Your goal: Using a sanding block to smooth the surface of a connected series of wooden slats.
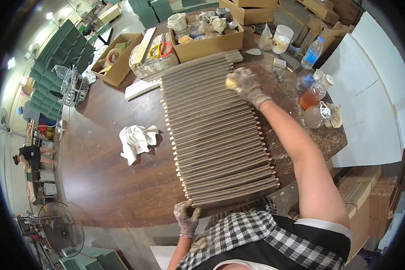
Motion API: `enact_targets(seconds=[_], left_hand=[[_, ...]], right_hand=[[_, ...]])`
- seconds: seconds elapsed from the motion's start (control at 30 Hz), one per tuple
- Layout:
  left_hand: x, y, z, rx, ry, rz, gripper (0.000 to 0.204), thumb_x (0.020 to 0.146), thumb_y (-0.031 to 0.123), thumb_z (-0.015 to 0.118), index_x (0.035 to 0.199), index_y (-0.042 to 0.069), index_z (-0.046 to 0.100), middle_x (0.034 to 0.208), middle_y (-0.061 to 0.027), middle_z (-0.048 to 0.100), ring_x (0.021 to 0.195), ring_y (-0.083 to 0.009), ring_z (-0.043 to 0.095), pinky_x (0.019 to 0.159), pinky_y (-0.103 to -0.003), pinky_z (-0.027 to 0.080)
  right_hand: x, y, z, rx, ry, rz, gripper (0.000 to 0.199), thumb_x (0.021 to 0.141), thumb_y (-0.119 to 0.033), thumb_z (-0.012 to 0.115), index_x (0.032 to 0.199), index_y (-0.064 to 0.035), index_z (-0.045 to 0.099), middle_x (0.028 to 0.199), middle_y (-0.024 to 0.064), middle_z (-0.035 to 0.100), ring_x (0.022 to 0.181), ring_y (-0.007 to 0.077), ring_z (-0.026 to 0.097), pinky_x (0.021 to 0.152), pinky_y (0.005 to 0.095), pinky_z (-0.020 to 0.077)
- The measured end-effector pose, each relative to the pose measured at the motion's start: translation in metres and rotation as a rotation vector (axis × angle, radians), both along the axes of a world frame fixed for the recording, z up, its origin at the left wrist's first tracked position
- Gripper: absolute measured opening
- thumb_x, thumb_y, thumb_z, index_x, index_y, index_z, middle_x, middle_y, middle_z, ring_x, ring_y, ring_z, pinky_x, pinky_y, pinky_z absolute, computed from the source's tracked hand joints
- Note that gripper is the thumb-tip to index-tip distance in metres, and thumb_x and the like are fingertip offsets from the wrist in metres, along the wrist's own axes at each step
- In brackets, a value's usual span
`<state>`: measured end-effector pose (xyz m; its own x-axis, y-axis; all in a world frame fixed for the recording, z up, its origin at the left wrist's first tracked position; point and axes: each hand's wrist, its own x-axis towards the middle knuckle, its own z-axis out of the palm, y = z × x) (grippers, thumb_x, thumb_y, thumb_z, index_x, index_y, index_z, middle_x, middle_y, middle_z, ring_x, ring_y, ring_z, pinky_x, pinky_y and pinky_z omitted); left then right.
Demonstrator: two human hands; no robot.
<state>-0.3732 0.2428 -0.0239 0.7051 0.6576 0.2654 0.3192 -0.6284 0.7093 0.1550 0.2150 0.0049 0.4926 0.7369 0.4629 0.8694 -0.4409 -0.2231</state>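
A long row of dark brown wooden strips (pixel 220 135) with pale peg-like ends lies side by side on the brown table (pixel 94 148). My right hand (pixel 249 87), in a patterned knit glove, is closed around a small yellow sponge (pixel 231 83) at the far right part of the row. The sponge appears to rest on the strips. At the near left corner, my gloved left hand (pixel 187 219) has its fingers curled at the end of the nearest strip, by the table edge. A crumpled white cloth (pixel 137 141) lies left of the row.
Behind the row stand a carton of bagged items (pixel 209 46), a wrapped bundle with yellow- and red-handled scissors (pixel 159 50) and a carton with tape rolls (pixel 117 80). Several bottles, including one with amber liquid (pixel 311 96), line the right side. A fan (pixel 60 228) stands at left.
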Motion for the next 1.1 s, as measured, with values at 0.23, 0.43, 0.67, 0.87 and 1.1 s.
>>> enact_targets(seconds=[0.23, 0.43, 0.67, 0.87, 1.1], left_hand=[[-0.002, -0.001, 0.001, -0.04, 0.029, 0.013, 0.042, 0.067, 0.014, 0.081, 0.104, 0.01, 0.062, 0.101, -0.0105, 0.065, 0.094, -0.0314, 0.059, 0.084, -0.043, 0.047], [0.0, 0.0, 0.007, -0.001, 0.071, 0.0, 0.043, 0.066, 0.013, 0.081, 0.104, 0.01, 0.062, 0.1, -0.0105, 0.065, 0.095, -0.0314, 0.059, 0.084, -0.043, 0.047], [0.004, -0.001, 0.01, 0.013, 0.049, -0.001, 0.04, 0.069, 0.016, 0.08, 0.104, 0.009, 0.063, 0.099, -0.0099, 0.066, 0.094, -0.0314, 0.06, 0.083, -0.043, 0.047], [0.005, 0.001, 0.011, 0.015, 0.028, -0.009, 0.04, 0.067, 0.014, 0.081, 0.103, 0.01, 0.064, 0.099, -0.0095, 0.067, 0.093, -0.0313, 0.06, 0.082, -0.043, 0.048], [0.005, 0.002, 0.011, 0.017, 0.007, -0.02, 0.04, 0.066, 0.014, 0.081, 0.102, 0.01, 0.064, 0.098, -0.0085, 0.068, 0.092, -0.031, 0.061, 0.081, -0.043, 0.048]], right_hand=[[-0.003, -0.003, 0.009, 0.106, 0.045, -0.002, 0.039, 0.075, -0.014, 0.077, 0.113, -0.0156, 0.069, 0.114, 0.0092, 0.06, 0.108, 0.0269, 0.055, 0.096, 0.0411, 0.0448], [0.011, -0.007, 0.015, -0.083, -0.018, -0.088, 0.039, 0.074, -0.015, 0.079, 0.111, -0.0145, 0.068, 0.111, 0.0111, 0.061, 0.101, 0.0274, 0.058, 0.09, 0.039, 0.0493], [-0.018, -0.024, 0.002, 0.119, 0.131, 0.151, 0.039, 0.075, -0.015, 0.077, 0.112, -0.0171, 0.067, 0.116, 0.0063, 0.059, 0.11, 0.0258, 0.053, 0.097, 0.041, 0.0442], [-0.024, -0.036, 0.023, -0.021, 0.079, -0.166, 0.039, 0.072, -0.012, 0.077, 0.11, -0.0126, 0.068, 0.11, 0.0103, 0.06, 0.104, 0.0284, 0.056, 0.092, 0.0427, 0.047], [-0.106, 0.078, -0.01, 0.282, 0.018, 0.316, 0.04, 0.071, -0.015, 0.079, 0.109, -0.0158, 0.069, 0.105, 0.0068, 0.06, 0.099, 0.0259, 0.055, 0.086, 0.0397, 0.047]])
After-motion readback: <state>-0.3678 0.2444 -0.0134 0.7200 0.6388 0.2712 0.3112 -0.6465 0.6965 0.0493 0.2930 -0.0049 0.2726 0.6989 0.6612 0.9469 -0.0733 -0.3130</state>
